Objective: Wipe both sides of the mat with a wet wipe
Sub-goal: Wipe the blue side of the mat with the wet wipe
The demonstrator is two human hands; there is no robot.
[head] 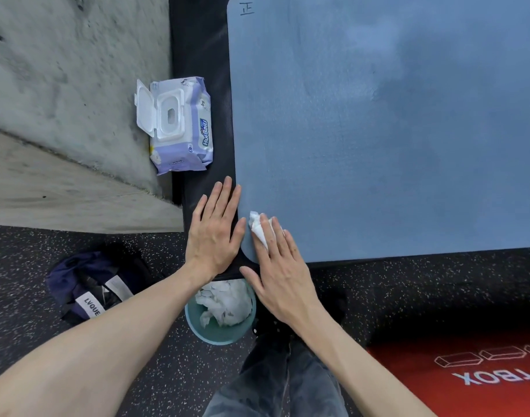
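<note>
Here, the blue mat (378, 130) is seen lying flat on a darker black mat (203, 55), its near left corner just beside both hands. A handwritten mark is visible at its far left corner.

The right hand (278, 266) is laid on that near corner with fingers straight and close together; a crumpled white wet wipe (257, 228) is pressed under the fingertips against the blue surface. It is pressed down, not pinched. The left hand (215, 233) is spread flat, fingers apart, on the black strip touching the mat's left edge, apparently to steady it.

Fainter and darker patches are noted across the middle and far part of the blue surface; these may be damp traces of wiping, though it cannot be told for certain. If so, the upper side is judged largely covered, with the near corner now being worked. The mat has not been turned over, so the underside is taken to be left to do.

A pack of wipes (179, 124) is noted with its lid flipped open, left of the mat. A small green bin (197, 325) holding used wipes stands below the hands. A dark bag (89, 284) lies on the speckled floor.
</note>
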